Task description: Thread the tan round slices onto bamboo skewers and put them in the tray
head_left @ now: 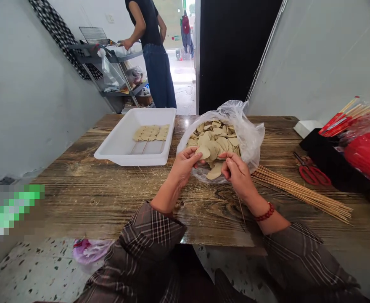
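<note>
Between the thumb and fingers of my left hand (186, 163) is a thin, pale round slice (203, 152). My right hand (238, 171), with a red beaded bracelet at the wrist, pinches a thin wooden stick (241, 209) whose lower end slants down toward the table's front edge. Both hands are at the near side of an open clear plastic bag (252, 141) full of similar slices (218, 134). To the left, a white tray (131, 160) holds slices threaded on sticks (151, 133). A bundle of bare sticks (305, 192) lies right of the bag.
Red-handled scissors (314, 173) lie on the wooden table (103, 193) at the right, beside a black container (333, 164) and red packages (366, 153). Beyond the table, a person (155, 54) stands by a shelf rack (118, 59).
</note>
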A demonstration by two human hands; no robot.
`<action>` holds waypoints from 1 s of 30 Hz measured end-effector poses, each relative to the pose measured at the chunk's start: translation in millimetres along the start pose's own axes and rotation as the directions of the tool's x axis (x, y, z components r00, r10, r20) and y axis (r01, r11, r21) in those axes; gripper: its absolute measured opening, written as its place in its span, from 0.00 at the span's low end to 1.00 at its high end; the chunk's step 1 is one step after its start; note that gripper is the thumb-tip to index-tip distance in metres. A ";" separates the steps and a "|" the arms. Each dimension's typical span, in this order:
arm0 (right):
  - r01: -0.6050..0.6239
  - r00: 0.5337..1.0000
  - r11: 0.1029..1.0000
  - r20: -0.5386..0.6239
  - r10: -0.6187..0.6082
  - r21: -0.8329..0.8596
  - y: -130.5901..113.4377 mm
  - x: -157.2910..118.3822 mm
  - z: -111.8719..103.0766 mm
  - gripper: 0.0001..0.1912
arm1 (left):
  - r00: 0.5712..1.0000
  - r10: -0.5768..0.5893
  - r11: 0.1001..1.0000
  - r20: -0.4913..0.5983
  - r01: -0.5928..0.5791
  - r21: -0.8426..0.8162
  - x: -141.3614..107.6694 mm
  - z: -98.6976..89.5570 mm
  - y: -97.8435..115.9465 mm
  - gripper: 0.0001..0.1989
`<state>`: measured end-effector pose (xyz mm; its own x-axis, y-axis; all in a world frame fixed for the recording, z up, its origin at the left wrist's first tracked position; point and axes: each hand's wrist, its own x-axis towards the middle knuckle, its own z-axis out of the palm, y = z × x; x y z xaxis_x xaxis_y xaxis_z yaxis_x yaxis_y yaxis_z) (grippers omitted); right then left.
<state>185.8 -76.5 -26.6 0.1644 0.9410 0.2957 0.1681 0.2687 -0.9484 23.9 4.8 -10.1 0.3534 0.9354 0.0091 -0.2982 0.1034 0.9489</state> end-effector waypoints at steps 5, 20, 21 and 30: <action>0.049 0.994 0.992 0.106 -0.036 -0.120 -0.3 -3.2 3.8 0.15 | 0.999 0.044 0.998 -0.028 -0.043 0.043 0.4 -2.5 -1.0 0.17; 0.143 0.984 0.950 0.142 -0.106 -0.278 10.3 -3.6 8.1 0.16 | 0.991 0.089 0.996 -0.096 -0.090 -0.008 0.9 -4.3 0.9 0.17; 0.139 0.984 0.951 0.145 -0.102 -0.276 11.3 -3.7 8.3 0.16 | 0.991 0.093 0.996 -0.099 -0.094 -0.007 1.1 -4.4 0.6 0.17; 0.142 0.983 0.953 0.151 -0.105 -0.267 13.0 -5.1 8.7 0.17 | 0.986 0.107 0.994 -0.127 -0.104 0.032 0.6 -2.9 1.5 0.16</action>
<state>178.6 -76.0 -41.4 -0.0024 0.9279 0.3727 0.4436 0.3351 -0.8312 21.1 6.5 -9.6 0.2044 0.9763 0.0706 -0.3044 -0.0052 0.9525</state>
